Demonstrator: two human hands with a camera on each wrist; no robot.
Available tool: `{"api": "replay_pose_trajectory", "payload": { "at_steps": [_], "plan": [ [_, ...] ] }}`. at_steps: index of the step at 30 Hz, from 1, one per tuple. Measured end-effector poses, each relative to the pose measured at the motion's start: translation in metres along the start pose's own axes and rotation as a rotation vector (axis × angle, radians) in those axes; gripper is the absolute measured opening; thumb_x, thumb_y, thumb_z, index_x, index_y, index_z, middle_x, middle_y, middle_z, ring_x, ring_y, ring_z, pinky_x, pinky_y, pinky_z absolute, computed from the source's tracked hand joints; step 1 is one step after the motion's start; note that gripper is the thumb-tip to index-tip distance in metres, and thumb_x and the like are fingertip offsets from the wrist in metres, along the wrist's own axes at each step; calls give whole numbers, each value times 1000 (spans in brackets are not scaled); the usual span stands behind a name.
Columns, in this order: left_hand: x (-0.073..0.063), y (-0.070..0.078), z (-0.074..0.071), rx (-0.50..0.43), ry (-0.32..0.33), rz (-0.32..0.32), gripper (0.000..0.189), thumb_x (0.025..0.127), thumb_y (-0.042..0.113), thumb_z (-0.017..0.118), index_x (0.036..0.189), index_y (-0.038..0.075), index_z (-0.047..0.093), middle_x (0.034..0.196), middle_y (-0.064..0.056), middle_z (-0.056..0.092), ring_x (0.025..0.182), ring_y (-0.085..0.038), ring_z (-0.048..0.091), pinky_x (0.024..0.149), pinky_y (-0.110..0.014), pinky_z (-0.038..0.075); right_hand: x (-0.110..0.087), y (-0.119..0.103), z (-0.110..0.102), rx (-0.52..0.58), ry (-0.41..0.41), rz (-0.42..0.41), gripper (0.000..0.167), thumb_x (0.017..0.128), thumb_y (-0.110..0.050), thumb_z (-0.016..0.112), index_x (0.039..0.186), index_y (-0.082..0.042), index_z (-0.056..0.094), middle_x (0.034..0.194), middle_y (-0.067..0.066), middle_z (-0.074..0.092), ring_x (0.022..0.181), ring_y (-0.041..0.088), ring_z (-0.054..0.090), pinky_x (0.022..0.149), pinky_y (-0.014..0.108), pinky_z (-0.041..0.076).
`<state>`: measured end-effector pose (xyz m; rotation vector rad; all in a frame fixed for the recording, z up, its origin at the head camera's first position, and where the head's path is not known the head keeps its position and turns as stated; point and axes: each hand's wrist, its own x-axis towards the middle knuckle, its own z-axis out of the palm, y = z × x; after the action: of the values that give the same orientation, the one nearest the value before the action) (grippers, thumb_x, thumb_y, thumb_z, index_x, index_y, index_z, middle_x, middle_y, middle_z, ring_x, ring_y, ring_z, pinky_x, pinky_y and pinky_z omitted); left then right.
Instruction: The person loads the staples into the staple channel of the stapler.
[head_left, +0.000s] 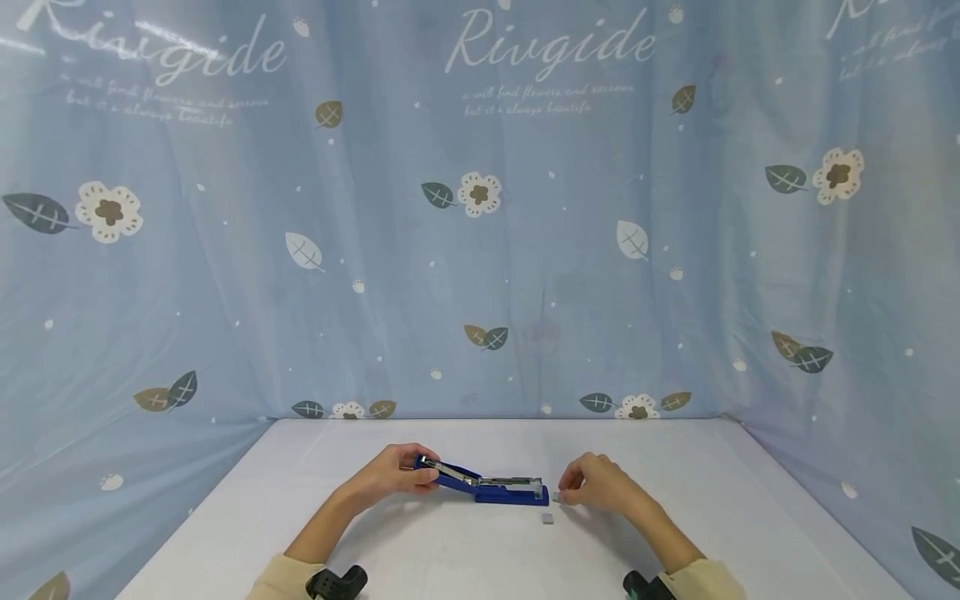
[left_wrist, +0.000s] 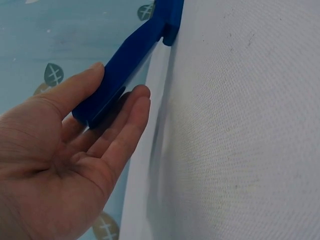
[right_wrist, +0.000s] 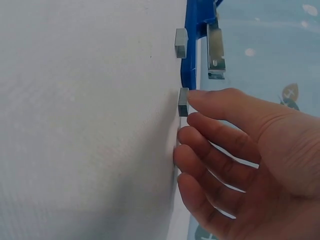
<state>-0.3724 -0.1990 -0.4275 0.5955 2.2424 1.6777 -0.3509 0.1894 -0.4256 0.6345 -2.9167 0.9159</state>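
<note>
A blue stapler (head_left: pixel 513 498) lies on the white table, swung open, its metal magazine (head_left: pixel 510 482) bare above the base. My left hand (head_left: pixel 390 475) grips the raised top arm (left_wrist: pixel 122 62) at its end, thumb (left_wrist: pixel 85 87) on one side and fingers on the other. Just off the stapler's right end, my right hand (head_left: pixel 600 483) holds a small grey block of staples (right_wrist: pixel 183 102) at the tip of its thumb (right_wrist: pixel 210 100). The index fingertip is partly hidden there. A second block of staples (head_left: pixel 547 518) lies in front of the stapler's right end.
A pale blue curtain (head_left: pixel 555 275) with leaf and flower prints hangs behind the table (head_left: pixel 450 558) and along both sides. Black wrist devices (head_left: pixel 337 582) are worn on both forearms, by the beige sleeves (head_left: pixel 708 581).
</note>
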Motion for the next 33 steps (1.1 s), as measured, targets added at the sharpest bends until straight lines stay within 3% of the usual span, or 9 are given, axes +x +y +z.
{"api": "replay_pose_trajectory", "payload": {
  "at_steps": [33],
  "plan": [
    [0, 2, 1, 12, 8, -6, 42, 90, 20, 73, 123, -3, 60, 105, -14, 70, 95, -26, 72, 85, -41, 61, -1, 1, 5, -12, 15, -4, 9, 78, -13, 82, 80, -13, 73, 72, -6, 64, 67, 12, 53, 61, 24, 44]
  ]
}}
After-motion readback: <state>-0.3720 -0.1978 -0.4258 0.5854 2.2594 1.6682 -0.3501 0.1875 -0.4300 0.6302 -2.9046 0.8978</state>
